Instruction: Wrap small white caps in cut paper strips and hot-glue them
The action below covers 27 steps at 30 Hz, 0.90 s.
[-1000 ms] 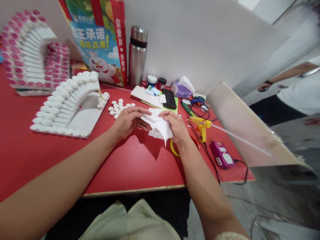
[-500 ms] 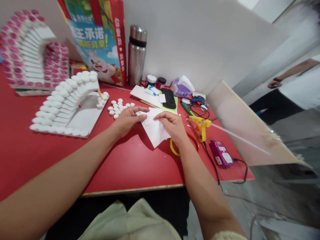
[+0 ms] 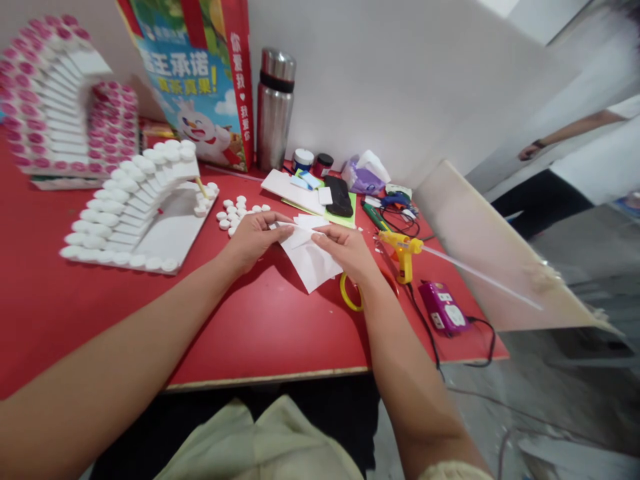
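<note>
My left hand and my right hand meet over a small stack of white paper pieces lying on the red table. Both hands pinch one thin white piece between thumb and fingers, just above the stack. A scatter of small white caps lies just beyond my left hand. A yellow glue gun stands to the right of my right hand, and a yellow ring peeks out under my right wrist.
A white model edged with white caps sits at left, a pink-capped one behind it. At the back stand a printed bag, a steel flask, small jars and a black case. A purple power strip lies right. Another person stands beyond.
The paper stack, held up off the table a second ago, now lies flat on it. My hands have shifted slightly back and now pinch one small piece over it.
</note>
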Tool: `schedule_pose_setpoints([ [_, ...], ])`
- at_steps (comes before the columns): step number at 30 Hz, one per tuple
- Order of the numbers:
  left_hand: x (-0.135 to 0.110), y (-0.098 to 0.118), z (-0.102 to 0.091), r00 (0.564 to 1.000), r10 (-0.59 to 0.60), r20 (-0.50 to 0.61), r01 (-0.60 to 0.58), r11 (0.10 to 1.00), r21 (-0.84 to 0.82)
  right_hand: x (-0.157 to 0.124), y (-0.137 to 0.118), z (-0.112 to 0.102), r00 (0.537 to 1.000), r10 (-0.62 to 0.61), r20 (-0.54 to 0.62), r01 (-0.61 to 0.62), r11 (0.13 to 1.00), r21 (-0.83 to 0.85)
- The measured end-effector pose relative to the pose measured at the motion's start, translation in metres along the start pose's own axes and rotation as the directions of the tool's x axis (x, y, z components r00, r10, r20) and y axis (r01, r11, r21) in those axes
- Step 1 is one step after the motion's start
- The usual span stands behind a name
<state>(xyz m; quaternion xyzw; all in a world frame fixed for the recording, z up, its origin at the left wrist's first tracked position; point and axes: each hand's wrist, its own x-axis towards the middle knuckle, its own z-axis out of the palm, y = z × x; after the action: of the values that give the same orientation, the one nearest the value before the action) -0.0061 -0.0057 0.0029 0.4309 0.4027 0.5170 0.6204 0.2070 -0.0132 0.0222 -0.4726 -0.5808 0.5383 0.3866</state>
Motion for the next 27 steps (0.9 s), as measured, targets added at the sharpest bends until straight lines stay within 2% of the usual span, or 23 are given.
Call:
schedule_pose_setpoints([
  [3,0.0,0.002,0.001,1.0,0.0,-0.019,0.0,1.0,0.004,0.002,0.003,0.0,1.0,-0.006,-0.015,0.006,1.0,-0.006],
  [12,0.0,0.002,0.0,0.999,-0.036,0.02,0.036,0.999,0.023,0.002,0.005,0.001,0.996,-0.075,-0.047,0.068,0.988,-0.139],
  [19,0.002,-0.005,-0.001,0.999,-0.009,0.037,0.009,1.0,0.0,0.002,0.004,0.003,0.998,-0.046,-0.035,0.041,0.99,-0.137],
  [24,-0.002,0.003,0.001,0.995,-0.051,0.081,0.046,0.997,0.059,0.002,0.002,0.006,0.993,-0.062,-0.097,0.044,0.984,-0.173],
  [27,-0.004,0.007,0.001,0.994,-0.067,0.09,0.059,0.995,0.081,0.001,0.001,0.008,0.993,-0.06,-0.104,0.046,0.99,-0.13],
])
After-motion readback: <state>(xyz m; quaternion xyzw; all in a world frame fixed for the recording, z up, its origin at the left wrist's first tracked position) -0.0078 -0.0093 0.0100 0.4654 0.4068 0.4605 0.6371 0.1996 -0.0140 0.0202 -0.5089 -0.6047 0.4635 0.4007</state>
